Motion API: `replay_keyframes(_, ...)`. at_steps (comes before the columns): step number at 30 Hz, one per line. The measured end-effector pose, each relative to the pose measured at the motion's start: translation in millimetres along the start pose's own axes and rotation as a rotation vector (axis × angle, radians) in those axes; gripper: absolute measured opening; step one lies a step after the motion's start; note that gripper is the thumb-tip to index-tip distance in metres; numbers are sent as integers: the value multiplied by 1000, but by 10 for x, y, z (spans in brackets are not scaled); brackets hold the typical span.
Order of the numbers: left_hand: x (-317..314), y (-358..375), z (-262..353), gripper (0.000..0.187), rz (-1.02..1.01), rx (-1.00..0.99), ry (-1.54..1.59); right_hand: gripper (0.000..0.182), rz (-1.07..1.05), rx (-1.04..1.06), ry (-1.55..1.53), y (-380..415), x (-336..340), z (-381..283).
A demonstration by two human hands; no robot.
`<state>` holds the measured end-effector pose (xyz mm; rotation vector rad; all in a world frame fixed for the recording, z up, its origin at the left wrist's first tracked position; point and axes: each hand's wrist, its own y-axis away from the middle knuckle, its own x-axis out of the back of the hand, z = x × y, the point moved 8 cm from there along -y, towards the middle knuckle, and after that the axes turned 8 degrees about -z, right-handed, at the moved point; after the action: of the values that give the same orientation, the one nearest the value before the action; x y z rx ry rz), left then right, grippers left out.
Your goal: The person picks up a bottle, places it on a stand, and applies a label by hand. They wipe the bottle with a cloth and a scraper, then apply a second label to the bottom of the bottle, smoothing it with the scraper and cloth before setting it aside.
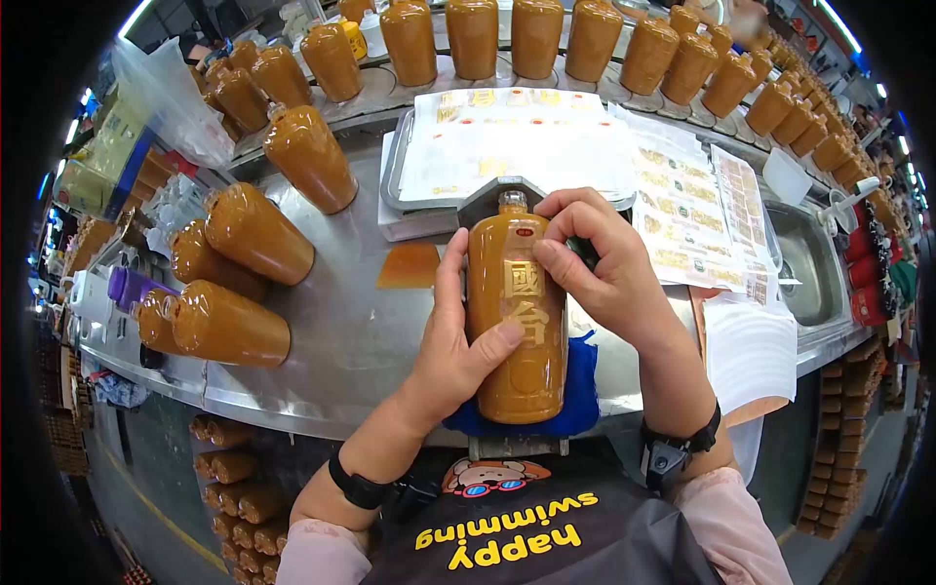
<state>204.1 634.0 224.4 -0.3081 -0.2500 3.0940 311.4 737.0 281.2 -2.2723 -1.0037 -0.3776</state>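
Observation:
A glossy brown bottle (495, 322) with gold characters and a small red mark lies tilted in front of me, its neck in a dark angled holder (470, 207). My left hand (458, 341) is closed round its left side, thumb across the front below the characters. At the upper right of the bottle is my right hand (600, 253), fingers bent and thumb touching beside the red mark. Anything thin between those fingertips is hidden. A blue cloth (582, 380) lies under the bottle's base.
Several brown bottles (258, 234) stand on the left of the metal table (341, 331); more line the conveyor (448, 76) behind. A tray of decal sheets (517, 146) sits ahead, with printed sheets (673, 195) to the right. A sink (814, 263) is at far right.

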Motion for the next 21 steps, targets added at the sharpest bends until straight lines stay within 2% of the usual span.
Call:
replay_keyframes(2,-19,4,23,95,-4,10,2,12,-32,-47,-44,7,-12,1)
replay_keyframes(5,-28,7,29,95,-9,6,1,14,22,18,29,7,10,-25)
replay_keyframes(21,-9,4,-14,96,13,6,11,17,60,20,12,44,32,-7)
